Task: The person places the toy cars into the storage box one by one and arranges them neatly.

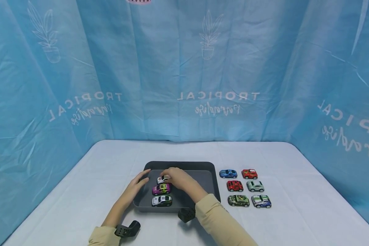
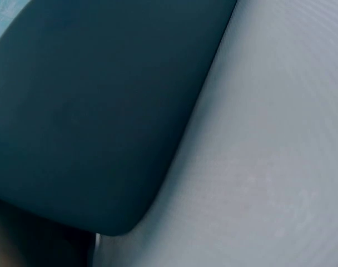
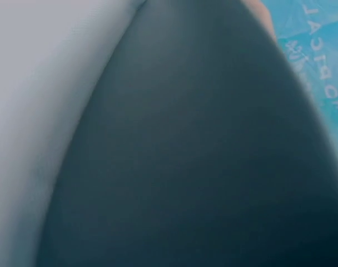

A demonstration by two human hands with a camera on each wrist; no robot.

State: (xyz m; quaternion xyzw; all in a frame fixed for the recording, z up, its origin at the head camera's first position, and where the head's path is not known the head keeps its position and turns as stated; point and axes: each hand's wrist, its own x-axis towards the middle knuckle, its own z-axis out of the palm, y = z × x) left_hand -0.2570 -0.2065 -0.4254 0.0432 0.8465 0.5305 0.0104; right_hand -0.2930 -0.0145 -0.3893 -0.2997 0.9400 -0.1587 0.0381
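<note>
A dark grey tray (image 1: 179, 165) lies on the white table. My right hand (image 1: 180, 178) reaches over it, its curled fingertips pinching a small white toy car (image 1: 162, 179) partly hidden by them. Just in front of that car is a purple and yellow-green toy car (image 1: 161, 189), then a white and dark green one (image 1: 162, 201), both on the tray floor. At the tray's left side, my left hand (image 1: 131, 192) rests with fingers extended over the rim, holding no car. A large dark surface (image 2: 102, 111) fills much of the left wrist view, and a similar dark surface (image 3: 185, 139) the right wrist view.
Right of the tray, toy cars stand in two columns: blue (image 1: 228, 174), red (image 1: 234, 186) and camouflage (image 1: 238, 200) nearer it, then another red (image 1: 249, 174), pale green (image 1: 255, 186) and white-blue-green (image 1: 261, 201). A blue printed curtain (image 1: 184, 68) surrounds the table (image 1: 295, 191).
</note>
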